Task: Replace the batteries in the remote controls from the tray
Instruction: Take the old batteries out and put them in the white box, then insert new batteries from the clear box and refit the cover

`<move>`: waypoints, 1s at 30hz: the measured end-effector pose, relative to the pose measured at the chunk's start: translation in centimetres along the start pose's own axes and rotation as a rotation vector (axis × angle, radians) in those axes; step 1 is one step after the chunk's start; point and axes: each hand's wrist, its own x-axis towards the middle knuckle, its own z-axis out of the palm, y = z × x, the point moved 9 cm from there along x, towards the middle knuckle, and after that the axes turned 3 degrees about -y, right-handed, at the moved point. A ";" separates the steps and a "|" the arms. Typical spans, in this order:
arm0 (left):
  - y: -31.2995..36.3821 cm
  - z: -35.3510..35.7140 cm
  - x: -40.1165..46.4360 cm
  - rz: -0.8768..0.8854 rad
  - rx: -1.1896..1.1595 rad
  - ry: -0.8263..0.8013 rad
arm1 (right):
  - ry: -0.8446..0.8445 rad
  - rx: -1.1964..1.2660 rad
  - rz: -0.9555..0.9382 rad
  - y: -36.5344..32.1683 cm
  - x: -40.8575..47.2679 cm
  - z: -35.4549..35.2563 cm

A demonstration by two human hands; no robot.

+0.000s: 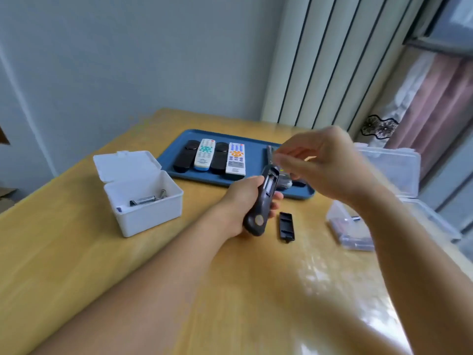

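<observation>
My left hand point(239, 201) grips a dark remote point(265, 198) above the table, back side up, with its battery compartment open and pale inside. My right hand point(327, 165) hovers just above the remote's far end. Its thumb and fingertips pinch what looks like a thin grey battery point(269, 152), though it is blurred. The remote's black battery cover point(286, 226) lies on the table just right of the remote. Behind them the blue tray point(256, 155) holds several remotes, two black point(186, 156) and two white point(236, 158).
An open white box point(143, 216) at the left holds used batteries point(144, 200). A clear plastic box point(353, 226) with batteries sits at the right, under my right forearm, with more clear containers point(391, 165) behind it. The table edge runs close along the right.
</observation>
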 end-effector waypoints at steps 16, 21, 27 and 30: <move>-1.3 4.8 1.2 0.118 0.105 -0.058 | -0.404 -0.386 0.514 15.5 -8.2 -5.4; -1.3 4.9 1.3 0.112 0.125 -0.074 | -0.495 -0.325 0.450 14.9 -7.9 -3.2; -1.3 5.0 1.3 0.108 0.139 -0.082 | -0.602 -0.296 0.484 15.6 -7.8 -1.4; -1.2 5.1 1.2 0.109 0.145 -0.089 | -0.604 -0.309 0.480 15.5 -7.4 -1.2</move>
